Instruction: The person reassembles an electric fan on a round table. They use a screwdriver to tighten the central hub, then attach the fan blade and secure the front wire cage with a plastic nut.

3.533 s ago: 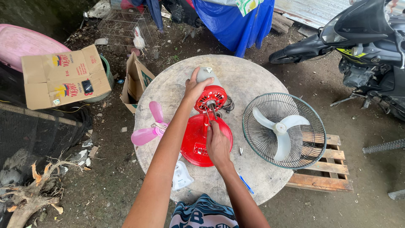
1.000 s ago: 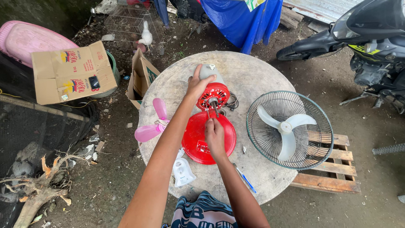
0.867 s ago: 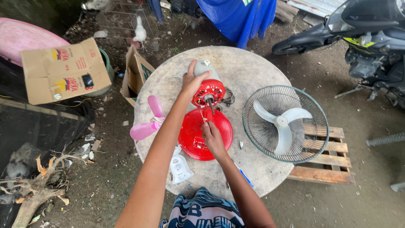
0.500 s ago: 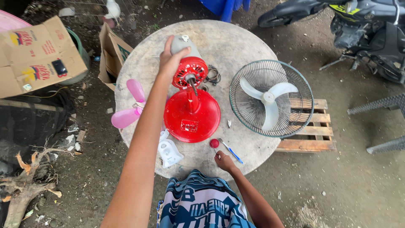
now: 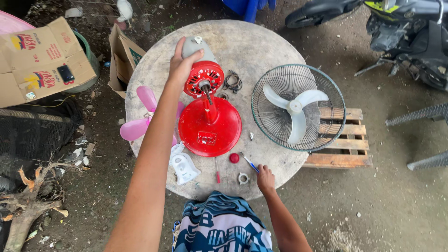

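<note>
Red motor (image 5: 204,78) gripped by left hand (image 5: 181,65) around grey housing; likely heavy, rigid, best held there. Right hand (image 5: 265,178) curled at screwdriver (image 5: 250,163), grip unclear.

1 red fan body (image 5: 208,112), 2 loose blade sets (image 5: 294,108), 2 cardboard boxes (image 5: 42,58).

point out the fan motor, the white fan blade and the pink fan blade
fan motor (image 5: 203,78), head view, red front face
white fan blade (image 5: 295,106), head view, hub
pink fan blade (image 5: 134,129), head view, lower-left blade
</note>
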Demonstrator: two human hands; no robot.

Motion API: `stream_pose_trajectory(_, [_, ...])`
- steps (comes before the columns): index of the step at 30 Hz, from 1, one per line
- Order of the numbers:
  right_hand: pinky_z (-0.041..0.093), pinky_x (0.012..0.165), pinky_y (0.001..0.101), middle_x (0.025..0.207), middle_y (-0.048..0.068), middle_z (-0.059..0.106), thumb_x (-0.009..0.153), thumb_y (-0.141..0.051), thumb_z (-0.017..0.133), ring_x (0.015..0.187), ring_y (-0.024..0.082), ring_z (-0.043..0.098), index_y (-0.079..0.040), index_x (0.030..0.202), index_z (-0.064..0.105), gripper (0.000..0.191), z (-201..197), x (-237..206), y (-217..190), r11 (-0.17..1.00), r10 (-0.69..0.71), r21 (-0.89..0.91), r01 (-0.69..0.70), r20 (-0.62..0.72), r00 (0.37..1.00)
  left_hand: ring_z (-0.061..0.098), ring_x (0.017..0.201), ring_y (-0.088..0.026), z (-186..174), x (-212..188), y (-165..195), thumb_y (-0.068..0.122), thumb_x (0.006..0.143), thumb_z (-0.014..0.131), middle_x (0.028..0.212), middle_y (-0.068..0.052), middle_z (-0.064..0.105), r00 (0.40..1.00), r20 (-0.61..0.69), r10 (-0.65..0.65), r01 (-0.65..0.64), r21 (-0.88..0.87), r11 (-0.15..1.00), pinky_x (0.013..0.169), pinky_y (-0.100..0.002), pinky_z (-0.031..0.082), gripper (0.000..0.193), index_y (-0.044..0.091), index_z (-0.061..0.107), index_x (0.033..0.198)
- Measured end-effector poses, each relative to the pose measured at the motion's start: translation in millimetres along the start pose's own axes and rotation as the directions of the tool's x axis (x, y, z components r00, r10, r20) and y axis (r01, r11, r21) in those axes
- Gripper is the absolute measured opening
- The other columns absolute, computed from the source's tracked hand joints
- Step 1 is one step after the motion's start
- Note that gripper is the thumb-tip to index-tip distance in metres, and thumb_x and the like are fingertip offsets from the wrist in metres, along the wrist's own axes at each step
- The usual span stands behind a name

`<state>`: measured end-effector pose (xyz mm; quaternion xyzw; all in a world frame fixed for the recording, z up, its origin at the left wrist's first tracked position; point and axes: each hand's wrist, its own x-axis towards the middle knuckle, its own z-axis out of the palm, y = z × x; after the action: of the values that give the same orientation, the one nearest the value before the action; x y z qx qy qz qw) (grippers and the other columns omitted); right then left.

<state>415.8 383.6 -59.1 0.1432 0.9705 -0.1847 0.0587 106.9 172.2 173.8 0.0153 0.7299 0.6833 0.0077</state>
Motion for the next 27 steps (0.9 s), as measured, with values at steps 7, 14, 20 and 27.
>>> stream_pose_trajectory(7, [0.050,0.078,0.0555,0.101,0.019,0.063,0.096,-0.011,0.056,0.096,0.041,0.063,-0.007,0.109,0.048,0.016,62.8,33.9,-9.8,0.981,-0.178,0.069,0.179,-0.014,0.984,0.061,0.130,-0.028,-22.6,15.7,-60.6,0.037,0.073,0.085,0.147,-0.019,0.054,0.998,-0.043,-0.036,0.039,0.068,0.997,0.105,-0.037,0.052,0.094,0.019,0.042,0.155])
stream_pose_trajectory(14, [0.045,0.065,0.0431,0.073,0.020,0.057,0.104,-0.020,0.051,0.067,0.034,0.059,-0.006,0.123,0.054,0.024,53.8,61.0,-14.1,0.829,-0.045,0.555,0.064,-0.047,0.998,0.062,0.129,-0.029,-23.4,30.2,-57.1,0.037,0.072,0.083,0.148,-0.021,0.051,0.997,-0.048,-0.064,0.066,0.049,0.997,0.104,-0.037,0.054,0.095,0.021,0.041,0.155])
stream_pose_trajectory(20, [0.041,0.067,0.0304,0.080,0.006,0.050,0.110,-0.018,0.050,0.075,0.011,0.045,-0.002,0.109,0.063,0.021,-6.4,149.5,-83.4,0.441,-0.193,0.757,0.482,-0.445,0.875,0.059,0.132,-0.032,-10.9,34.6,-52.4,0.040,0.072,0.082,0.151,-0.022,0.040,0.992,-0.057,-0.113,0.118,0.094,0.989,0.105,-0.039,0.053,0.096,0.024,0.039,0.156])
stream_pose_trajectory(27, [0.036,0.064,0.0278,0.079,-0.003,0.041,0.113,-0.021,0.048,0.074,0.007,0.038,-0.001,0.096,0.056,0.028,9.8,172.0,-119.3,0.411,-0.189,0.789,0.456,-0.416,0.890,0.054,0.135,-0.035,-2.0,35.9,-63.3,0.044,0.071,0.083,0.152,-0.022,0.036,0.988,-0.079,-0.131,0.140,0.125,0.982,0.107,-0.041,0.052,0.096,0.030,0.040,0.156])
